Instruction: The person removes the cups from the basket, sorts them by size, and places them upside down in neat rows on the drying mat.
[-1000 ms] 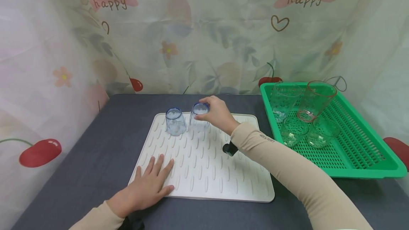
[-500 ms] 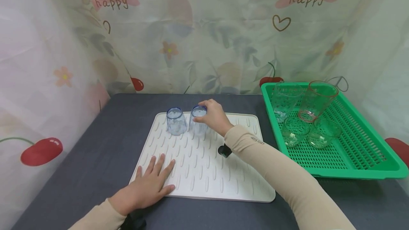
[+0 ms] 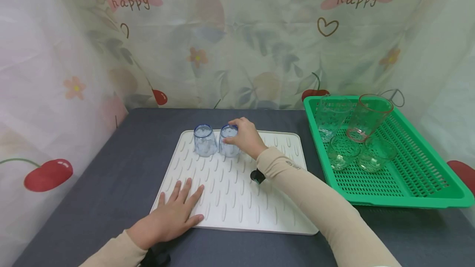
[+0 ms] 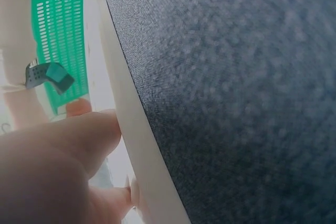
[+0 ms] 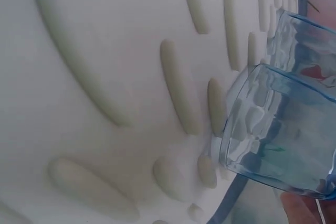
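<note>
Right hand (image 3: 248,137), grip pinching an upturned blue glass (image 3: 228,150) on a white mat (image 3: 259,213), matching glass (image 3: 205,145) beside — left hand (image 3: 168,220), fingers straight, spread on the mat.

The head camera faced forward and down across the white mat (image 3: 256,217). The left wrist camera viewed its edge closely, the right a blue glass (image 5: 286,135); head and left views shared a green basket (image 3: 408,202).
</note>
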`<state>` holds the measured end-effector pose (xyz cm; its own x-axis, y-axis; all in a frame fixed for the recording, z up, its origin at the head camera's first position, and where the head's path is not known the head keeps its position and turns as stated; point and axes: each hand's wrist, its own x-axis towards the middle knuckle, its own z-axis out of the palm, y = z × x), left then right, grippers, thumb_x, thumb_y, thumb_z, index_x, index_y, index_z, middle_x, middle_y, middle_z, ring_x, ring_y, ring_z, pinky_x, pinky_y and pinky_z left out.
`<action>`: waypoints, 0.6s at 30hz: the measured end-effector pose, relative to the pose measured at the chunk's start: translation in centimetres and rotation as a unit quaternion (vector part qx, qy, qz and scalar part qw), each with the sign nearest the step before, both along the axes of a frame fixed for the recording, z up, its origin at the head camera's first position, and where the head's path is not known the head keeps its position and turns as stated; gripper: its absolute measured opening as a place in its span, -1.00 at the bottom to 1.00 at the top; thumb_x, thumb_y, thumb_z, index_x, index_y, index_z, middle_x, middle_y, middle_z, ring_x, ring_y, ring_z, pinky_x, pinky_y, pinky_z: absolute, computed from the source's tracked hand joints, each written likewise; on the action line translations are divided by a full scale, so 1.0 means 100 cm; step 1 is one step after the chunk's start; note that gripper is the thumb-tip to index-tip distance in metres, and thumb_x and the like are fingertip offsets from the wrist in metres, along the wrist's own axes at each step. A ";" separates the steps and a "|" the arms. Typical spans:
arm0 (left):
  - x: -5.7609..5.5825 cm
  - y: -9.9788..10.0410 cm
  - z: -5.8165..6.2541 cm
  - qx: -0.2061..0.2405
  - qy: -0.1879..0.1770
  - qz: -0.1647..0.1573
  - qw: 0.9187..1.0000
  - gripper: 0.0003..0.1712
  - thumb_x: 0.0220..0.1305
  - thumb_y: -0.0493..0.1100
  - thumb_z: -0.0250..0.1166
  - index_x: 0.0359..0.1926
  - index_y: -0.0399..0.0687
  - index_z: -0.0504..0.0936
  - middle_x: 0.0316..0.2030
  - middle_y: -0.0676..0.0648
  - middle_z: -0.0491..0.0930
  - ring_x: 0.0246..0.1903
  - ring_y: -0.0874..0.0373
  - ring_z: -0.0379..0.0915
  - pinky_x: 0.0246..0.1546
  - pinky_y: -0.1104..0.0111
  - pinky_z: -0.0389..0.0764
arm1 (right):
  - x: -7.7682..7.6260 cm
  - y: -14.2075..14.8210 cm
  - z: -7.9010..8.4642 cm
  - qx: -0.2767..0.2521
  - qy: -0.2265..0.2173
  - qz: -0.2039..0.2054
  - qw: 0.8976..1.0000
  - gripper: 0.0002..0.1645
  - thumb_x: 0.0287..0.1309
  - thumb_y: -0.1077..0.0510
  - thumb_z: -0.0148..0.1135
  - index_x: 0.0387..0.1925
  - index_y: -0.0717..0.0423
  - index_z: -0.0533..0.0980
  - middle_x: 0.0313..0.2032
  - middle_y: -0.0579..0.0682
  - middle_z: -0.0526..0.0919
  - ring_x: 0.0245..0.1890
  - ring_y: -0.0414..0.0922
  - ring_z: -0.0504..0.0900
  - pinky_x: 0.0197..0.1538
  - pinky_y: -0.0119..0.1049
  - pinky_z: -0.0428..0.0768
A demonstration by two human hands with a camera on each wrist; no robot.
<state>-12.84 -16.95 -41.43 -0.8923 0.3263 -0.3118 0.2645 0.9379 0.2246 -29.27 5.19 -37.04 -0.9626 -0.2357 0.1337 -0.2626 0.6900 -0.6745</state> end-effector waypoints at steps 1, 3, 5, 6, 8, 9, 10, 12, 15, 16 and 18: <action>0.000 0.000 0.000 0.000 0.000 0.000 1.000 -0.13 0.33 0.33 0.05 0.52 0.14 0.02 0.52 -0.26 -0.18 0.48 -0.31 -0.38 0.22 -0.44 -0.19 | 0.000 0.000 0.000 -0.003 -0.001 0.000 1.000 -0.28 -0.04 0.02 0.51 0.17 0.17 0.50 0.15 0.14 0.49 0.20 0.06 0.47 0.26 -0.16 0.44; 0.001 0.000 0.001 0.001 -0.001 0.000 1.000 -0.12 0.33 0.33 0.05 0.52 0.13 0.02 0.52 -0.26 -0.18 0.48 -0.32 -0.37 0.22 -0.44 -0.19 | -0.001 0.000 -0.002 -0.009 -0.003 -0.001 1.000 -0.27 -0.04 0.02 0.52 0.17 0.16 0.50 0.14 0.13 0.49 0.18 0.05 0.48 0.24 -0.16 0.45; 0.001 0.000 0.002 0.003 0.000 -0.001 1.000 -0.12 0.32 0.34 0.05 0.52 0.12 0.03 0.51 -0.27 -0.17 0.48 -0.33 -0.36 0.21 -0.45 -0.18 | -0.001 0.001 -0.003 -0.018 -0.006 -0.001 1.000 -0.28 -0.06 0.01 0.53 0.16 0.14 0.50 0.12 0.11 0.50 0.15 0.03 0.49 0.22 -0.17 0.46; 0.001 0.000 0.002 0.004 0.000 -0.001 1.000 -0.12 0.32 0.34 0.05 0.52 0.12 0.03 0.51 -0.27 -0.17 0.48 -0.33 -0.35 0.20 -0.46 -0.18 | -0.002 0.001 -0.004 -0.023 -0.008 -0.002 1.000 -0.28 -0.06 0.01 0.53 0.15 0.12 0.50 0.10 0.10 0.51 0.14 0.02 0.50 0.21 -0.17 0.47; 0.001 0.000 0.003 0.004 0.000 -0.001 1.000 -0.12 0.32 0.34 0.05 0.52 0.12 0.03 0.51 -0.28 -0.16 0.48 -0.33 -0.34 0.20 -0.46 -0.18 | -0.003 0.002 -0.006 -0.033 -0.012 -0.003 0.999 -0.29 -0.07 0.01 0.54 0.14 0.10 0.50 0.08 0.07 0.52 0.12 0.01 0.50 0.20 -0.17 0.47; 0.001 0.001 0.002 0.004 0.001 -0.001 1.000 -0.11 0.31 0.34 0.05 0.52 0.12 0.04 0.51 -0.28 -0.16 0.47 -0.34 -0.34 0.20 -0.46 -0.18 | -0.003 0.002 -0.006 -0.039 -0.015 -0.004 0.999 -0.30 -0.08 0.02 0.54 0.13 0.09 0.50 0.07 0.06 0.52 0.11 0.00 0.50 0.20 -0.17 0.48; 0.001 0.001 0.002 0.004 0.002 -0.001 1.000 -0.11 0.31 0.34 0.05 0.51 0.11 0.04 0.51 -0.28 -0.16 0.47 -0.34 -0.33 0.20 -0.46 -0.17 | -0.003 0.002 -0.007 -0.046 -0.018 -0.004 0.999 -0.30 -0.09 0.02 0.55 0.12 0.08 0.51 0.06 0.05 0.53 0.11 0.00 0.50 0.19 -0.16 0.48; 0.001 0.001 0.002 0.004 0.003 -0.001 1.000 -0.11 0.31 0.34 0.06 0.51 0.11 0.04 0.51 -0.28 -0.16 0.47 -0.34 -0.33 0.20 -0.46 -0.17 | -0.004 0.003 -0.008 -0.057 -0.025 -0.004 0.998 -0.31 -0.10 0.03 0.56 0.11 0.08 0.50 0.06 0.04 0.53 0.11 -0.01 0.50 0.19 -0.15 0.48; 0.000 0.001 0.002 0.004 0.004 -0.002 1.000 -0.11 0.31 0.34 0.06 0.51 0.10 0.04 0.51 -0.28 -0.16 0.47 -0.34 -0.33 0.20 -0.46 -0.17 | -0.006 0.003 -0.009 -0.072 -0.036 -0.003 0.997 -0.30 -0.11 0.05 0.56 0.10 0.07 0.49 0.10 0.04 0.54 0.14 0.00 0.50 0.20 -0.14 0.48; 0.000 0.001 0.002 0.005 0.004 -0.002 1.000 -0.11 0.31 0.34 0.06 0.51 0.10 0.04 0.51 -0.28 -0.16 0.47 -0.34 -0.33 0.20 -0.46 -0.17 | -0.006 0.003 -0.010 -0.075 -0.039 -0.002 0.996 -0.30 -0.11 0.06 0.56 0.10 0.07 0.49 0.11 0.04 0.53 0.16 0.00 0.49 0.20 -0.14 0.47; 0.001 0.001 0.002 0.005 0.003 -0.001 1.000 -0.11 0.31 0.33 0.06 0.51 0.10 0.04 0.51 -0.28 -0.16 0.47 -0.34 -0.34 0.20 -0.46 -0.17 | -0.006 0.003 -0.010 -0.081 -0.044 -0.002 0.996 -0.30 -0.12 0.06 0.57 0.10 0.06 0.48 0.14 0.05 0.53 0.18 0.01 0.48 0.22 -0.12 0.46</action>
